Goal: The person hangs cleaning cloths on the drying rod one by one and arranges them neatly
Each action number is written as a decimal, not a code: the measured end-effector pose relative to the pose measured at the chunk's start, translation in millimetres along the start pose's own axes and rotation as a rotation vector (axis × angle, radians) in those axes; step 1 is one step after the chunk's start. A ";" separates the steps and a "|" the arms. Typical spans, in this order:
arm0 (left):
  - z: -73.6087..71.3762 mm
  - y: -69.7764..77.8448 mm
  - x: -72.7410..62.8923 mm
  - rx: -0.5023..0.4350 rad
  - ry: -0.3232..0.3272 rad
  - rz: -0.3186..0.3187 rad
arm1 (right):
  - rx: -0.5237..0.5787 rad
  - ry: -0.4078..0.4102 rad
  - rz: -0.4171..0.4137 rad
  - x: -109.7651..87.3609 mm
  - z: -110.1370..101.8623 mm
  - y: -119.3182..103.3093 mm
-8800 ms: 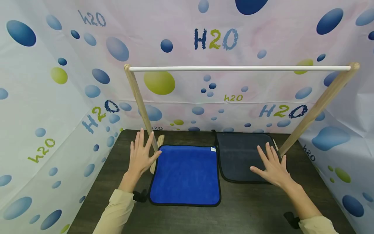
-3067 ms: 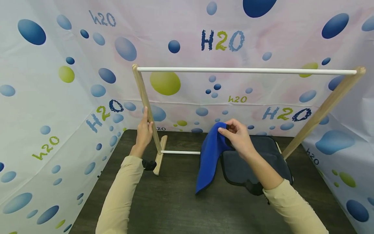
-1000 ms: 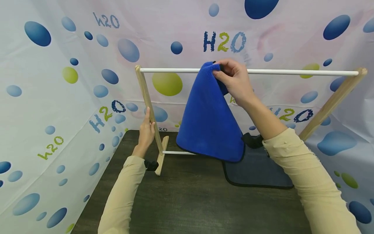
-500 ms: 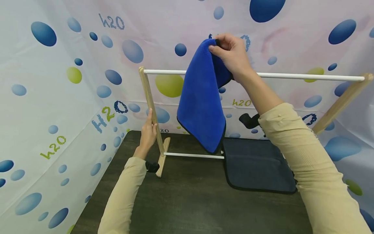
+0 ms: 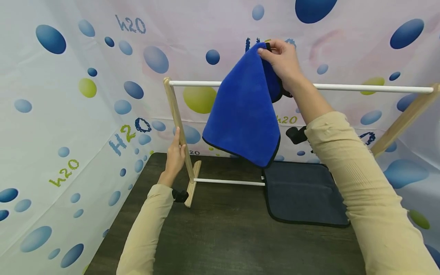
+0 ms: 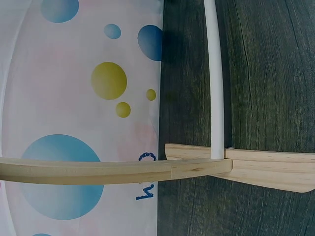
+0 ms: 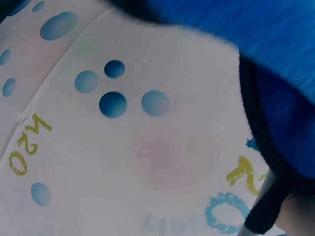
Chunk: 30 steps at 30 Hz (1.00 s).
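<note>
My right hand (image 5: pixel 282 61) pinches the top edge of a blue microfiber towel (image 5: pixel 244 110) with black trim, above the rack's top bar. Most of the towel hangs down in front of the white top bar (image 5: pixel 361 88), its lower edge above the table. A narrower fold drops beside my fingers. In the right wrist view the towel (image 7: pixel 280 113) fills the upper right. My left hand (image 5: pixel 175 156) holds the left wooden post (image 5: pixel 173 109) low down, index finger along it and thumb at its front; some fingers are hidden. The left wrist view shows the post (image 6: pixel 118 171) but no hand.
A dark grey cloth (image 5: pixel 306 202) with black trim lies on the dark wooden table (image 5: pixel 220 236) at right, over part of the lower white bar (image 5: pixel 227 181). The right post (image 5: pixel 405 118) stands behind my right sleeve. A bubble-printed curtain (image 5: pixel 86 126) encloses the back and sides.
The blue towel was picked up off the table and raised in front of the top bar. Lately my right hand has shifted slightly right, spreading the towel wider. My left hand stays on the post.
</note>
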<state>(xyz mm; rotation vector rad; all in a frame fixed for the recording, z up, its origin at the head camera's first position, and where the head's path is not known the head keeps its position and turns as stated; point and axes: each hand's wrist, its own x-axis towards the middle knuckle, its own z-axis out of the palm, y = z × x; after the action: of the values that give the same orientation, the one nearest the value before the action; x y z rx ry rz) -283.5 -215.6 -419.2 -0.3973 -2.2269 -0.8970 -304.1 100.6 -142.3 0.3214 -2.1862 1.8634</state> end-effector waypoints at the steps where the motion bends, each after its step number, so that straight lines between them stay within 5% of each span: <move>1: 0.2 0.2 0.1 0.000 -0.001 -0.001 | -0.007 0.008 0.007 1.0 -2.0 0.2; 12: 0.0 2.8 0.3 -0.010 -0.002 -0.013 | -0.064 0.031 0.142 7.3 -13.4 10.0; 30: 1.3 6.6 -1.4 -0.011 0.024 -0.018 | -0.093 -0.057 0.175 4.1 -18.5 12.8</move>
<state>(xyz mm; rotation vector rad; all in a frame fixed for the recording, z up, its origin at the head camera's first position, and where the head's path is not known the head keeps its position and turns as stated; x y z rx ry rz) -279.8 -210.0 -417.6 -0.3702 -2.2081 -0.9198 -311.2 120.9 -150.1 0.1718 -2.4000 1.8531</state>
